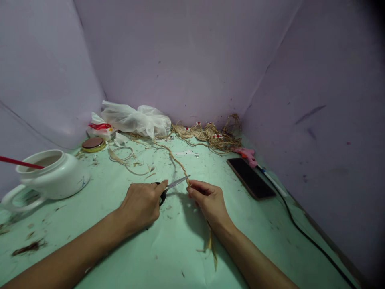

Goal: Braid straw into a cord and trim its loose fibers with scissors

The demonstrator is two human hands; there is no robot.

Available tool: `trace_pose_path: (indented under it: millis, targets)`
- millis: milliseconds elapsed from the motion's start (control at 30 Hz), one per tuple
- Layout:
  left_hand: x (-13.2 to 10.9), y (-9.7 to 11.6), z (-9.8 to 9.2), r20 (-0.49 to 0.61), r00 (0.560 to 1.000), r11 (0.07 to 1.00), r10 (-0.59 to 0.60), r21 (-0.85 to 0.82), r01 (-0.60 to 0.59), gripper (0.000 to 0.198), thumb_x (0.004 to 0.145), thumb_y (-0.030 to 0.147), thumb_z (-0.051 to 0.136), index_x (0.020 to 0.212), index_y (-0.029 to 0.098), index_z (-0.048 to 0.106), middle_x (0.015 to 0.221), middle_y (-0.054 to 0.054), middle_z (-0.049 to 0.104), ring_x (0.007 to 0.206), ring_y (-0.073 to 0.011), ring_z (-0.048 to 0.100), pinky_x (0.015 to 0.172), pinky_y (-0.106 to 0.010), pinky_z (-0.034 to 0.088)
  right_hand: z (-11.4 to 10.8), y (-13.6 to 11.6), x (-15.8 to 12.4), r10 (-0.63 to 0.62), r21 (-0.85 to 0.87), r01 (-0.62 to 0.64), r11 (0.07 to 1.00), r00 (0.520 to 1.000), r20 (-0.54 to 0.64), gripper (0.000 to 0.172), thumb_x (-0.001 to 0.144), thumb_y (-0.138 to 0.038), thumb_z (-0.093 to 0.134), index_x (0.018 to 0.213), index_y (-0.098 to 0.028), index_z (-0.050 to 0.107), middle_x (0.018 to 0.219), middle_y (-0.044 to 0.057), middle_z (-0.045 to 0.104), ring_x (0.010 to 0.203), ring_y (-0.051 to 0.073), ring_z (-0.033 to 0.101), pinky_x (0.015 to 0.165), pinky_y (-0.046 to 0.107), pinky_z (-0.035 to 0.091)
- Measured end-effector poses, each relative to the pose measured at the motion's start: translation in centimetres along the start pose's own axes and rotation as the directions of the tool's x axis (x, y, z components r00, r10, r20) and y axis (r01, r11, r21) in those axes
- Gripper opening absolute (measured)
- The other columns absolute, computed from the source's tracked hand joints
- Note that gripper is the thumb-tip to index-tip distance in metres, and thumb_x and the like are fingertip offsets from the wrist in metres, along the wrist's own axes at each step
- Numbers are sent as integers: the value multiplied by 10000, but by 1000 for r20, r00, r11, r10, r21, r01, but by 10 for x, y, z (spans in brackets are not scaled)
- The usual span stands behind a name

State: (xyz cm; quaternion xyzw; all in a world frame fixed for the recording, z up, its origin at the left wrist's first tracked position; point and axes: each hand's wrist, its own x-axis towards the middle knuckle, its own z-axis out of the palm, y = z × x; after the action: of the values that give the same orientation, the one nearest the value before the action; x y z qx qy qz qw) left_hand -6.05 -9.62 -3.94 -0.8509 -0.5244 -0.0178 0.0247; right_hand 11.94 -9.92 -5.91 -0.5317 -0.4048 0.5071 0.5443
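Observation:
My left hand [143,202] is closed around the black handles of a pair of scissors [178,183], whose blades point right. Between the thumb and fingers of my right hand [209,200] is the near end of a braided fibre cord [176,158]. The cord runs away from me toward the back of the table. The blades lie at the cord, just beyond my right fingertips; whether they touch it I cannot tell. Below my right hand hang dry, pale leaf strips [210,247], their upper part hidden by the hand.
A white pot-shaped mug [66,176] with a red stick stands at left. Behind are a round tin [93,145], a plastic bag [136,118] and woven pieces [200,132] with red-and-white trim. A phone [251,178], a pink glue gun [247,155] and its black cable [296,224] lie right.

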Motion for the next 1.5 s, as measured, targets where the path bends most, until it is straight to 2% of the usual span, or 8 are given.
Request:
trace_pose_path:
  millis: [200, 467, 600, 1067, 1233, 1333, 1400, 1500]
  targets:
    - [1, -1, -7, -55, 998, 985, -25, -171, 15, 388, 713, 207, 435, 1087, 281, 507, 843, -1, 649, 786, -187, 599, 610, -267, 389, -1, -2, 3, 206, 298, -219, 929, 976, 75, 270, 436, -193, 771, 683, -139, 676, 601, 16, 655, 508, 116, 578, 417, 196, 430]
    - [0, -1, 3, -209, 974, 996, 84, 36, -79, 502, 703, 225, 448, 1205, 210, 449, 911, -60, 599, 789, -220, 559, 637, -324, 412, -1, -9, -1, 165, 414, -242, 877, 963, 212, 299, 424, -130, 776, 708, -132, 684, 614, 7, 657, 542, 97, 588, 525, 204, 496]
    - [-1, -2, 3, -285, 947, 985, 149, 131, -115, 491, 712, 203, 450, 1202, 190, 467, 888, -70, 595, 768, -219, 554, 633, -326, 412, -1, -9, -3, 183, 416, -248, 875, 964, 191, 316, 404, -122, 784, 703, -143, 685, 629, 11, 669, 553, 110, 597, 535, 223, 499]
    - [0, -4, 6, -213, 962, 974, 172, 180, -134, 516, 716, 106, 403, 1224, 174, 465, 786, -74, 620, 659, -222, 573, 551, -326, 413, -4, -11, -3, 167, 329, -243, 912, 955, 244, 261, 444, -160, 775, 693, -139, 700, 651, 14, 655, 581, 100, 579, 553, 220, 490]
    - [-1, -4, 4, -178, 980, 990, 86, -97, -104, 484, 706, 115, 416, 1167, 232, 510, 784, -43, 644, 674, -194, 583, 576, -293, 411, -5, -13, -2, 163, 347, -238, 907, 959, 233, 265, 439, -155, 778, 691, -139, 696, 678, 17, 659, 591, 97, 579, 553, 212, 485]
    - [4, 1, 0, -141, 981, 805, -130, -593, 21, 312, 711, 197, 477, 1005, 210, 581, 750, -18, 643, 665, -151, 578, 593, -248, 419, -5, -12, -2, 171, 353, -263, 898, 947, 272, 285, 457, -156, 775, 730, -144, 694, 744, 29, 668, 646, 111, 598, 589, 221, 491]
    - [11, 7, -1, 13, 959, 466, -282, -872, 149, 307, 676, 286, 557, 956, 158, 569, 643, -9, 613, 560, -127, 551, 525, -227, 414, -3, -9, -4, 179, 329, -295, 897, 923, 340, 295, 479, -160, 769, 764, -143, 693, 757, 31, 666, 650, 109, 601, 606, 227, 492]
    - [23, 18, 0, 251, 925, 12, -284, -964, 265, 440, 587, 324, 649, 957, 115, 532, 519, 15, 558, 451, -108, 508, 437, -205, 373, 1, -4, -7, 203, 277, -351, 894, 871, 448, 286, 497, -156, 763, 773, -132, 689, 740, 25, 658, 613, 91, 592, 598, 217, 487]
